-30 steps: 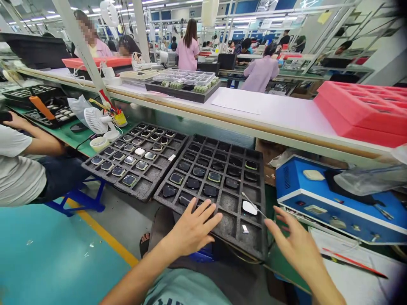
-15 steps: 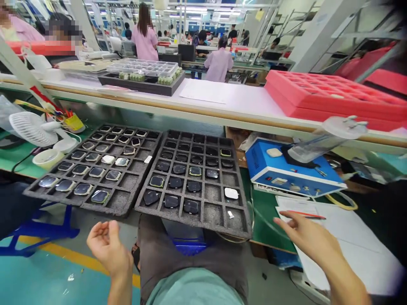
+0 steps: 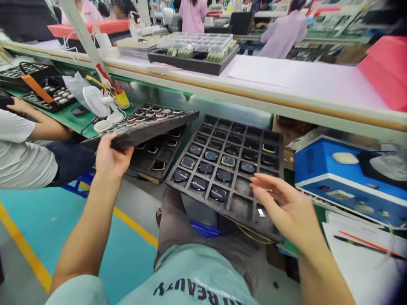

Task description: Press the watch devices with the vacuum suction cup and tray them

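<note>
My left hand (image 3: 111, 159) grips the near right corner of a dark foam tray (image 3: 152, 132) that holds watch heads in its compartments. That tray is tilted, its right side raised. Beneath it shows another dark tray (image 3: 140, 163) with several watch heads. My right hand (image 3: 284, 207) hovers over the near right part of a second foam tray (image 3: 240, 205), its thumb and fingers apart. Dark watch heads (image 3: 218, 193) fill many of this tray's compartments, and a few have yellow-green edges. A small white tag (image 3: 261, 212) lies in the compartment beside my right thumb.
A blue machine (image 3: 327, 173) stands on the right, with papers and pens (image 3: 369, 245) in front of it. On the left are a white fan (image 3: 95, 101) and a co-worker's arm (image 3: 41, 125). A shelf (image 3: 197, 87) crosses above the trays.
My left hand has taken hold of the left tray and lifted its right side, uncovering the tray below. My right hand has moved left over the right tray. The view has swung.
</note>
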Demonstrator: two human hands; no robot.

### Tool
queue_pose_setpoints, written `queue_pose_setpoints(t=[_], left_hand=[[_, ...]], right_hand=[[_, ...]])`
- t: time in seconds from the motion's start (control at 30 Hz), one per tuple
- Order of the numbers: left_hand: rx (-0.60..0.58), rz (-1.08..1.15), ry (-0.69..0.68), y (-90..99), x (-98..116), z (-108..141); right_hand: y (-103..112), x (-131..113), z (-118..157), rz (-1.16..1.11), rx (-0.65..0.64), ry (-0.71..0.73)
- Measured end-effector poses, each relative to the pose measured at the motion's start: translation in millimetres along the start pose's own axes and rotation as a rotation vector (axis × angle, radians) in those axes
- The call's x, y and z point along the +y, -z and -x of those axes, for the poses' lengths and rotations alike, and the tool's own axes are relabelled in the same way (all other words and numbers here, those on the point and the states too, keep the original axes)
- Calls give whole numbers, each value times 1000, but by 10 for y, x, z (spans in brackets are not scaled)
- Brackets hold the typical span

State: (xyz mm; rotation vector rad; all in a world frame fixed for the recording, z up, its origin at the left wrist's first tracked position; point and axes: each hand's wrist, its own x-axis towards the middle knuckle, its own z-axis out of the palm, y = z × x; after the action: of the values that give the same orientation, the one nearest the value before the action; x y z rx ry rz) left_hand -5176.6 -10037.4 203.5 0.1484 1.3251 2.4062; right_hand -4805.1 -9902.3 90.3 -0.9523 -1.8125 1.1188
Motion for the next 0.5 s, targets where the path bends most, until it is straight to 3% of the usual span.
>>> queue_pose_setpoints(t=[0.17,0.27,0.4,0.5], left_hand=[[-46,-80,-1,-166,267,-135],[-71,-108,13,-204,373,-154],[-74,-97,37,-197,454,-154],[-103,-90,64,-166,485,-178]], right_hand=[[-621,-327,-557,-159,-391,113],[-1048,-446,-817,-313,-537,-32],[-1522,-603,-1068,-585,-591,-297],[-1767,-656,-1253,-709,-522,-395]])
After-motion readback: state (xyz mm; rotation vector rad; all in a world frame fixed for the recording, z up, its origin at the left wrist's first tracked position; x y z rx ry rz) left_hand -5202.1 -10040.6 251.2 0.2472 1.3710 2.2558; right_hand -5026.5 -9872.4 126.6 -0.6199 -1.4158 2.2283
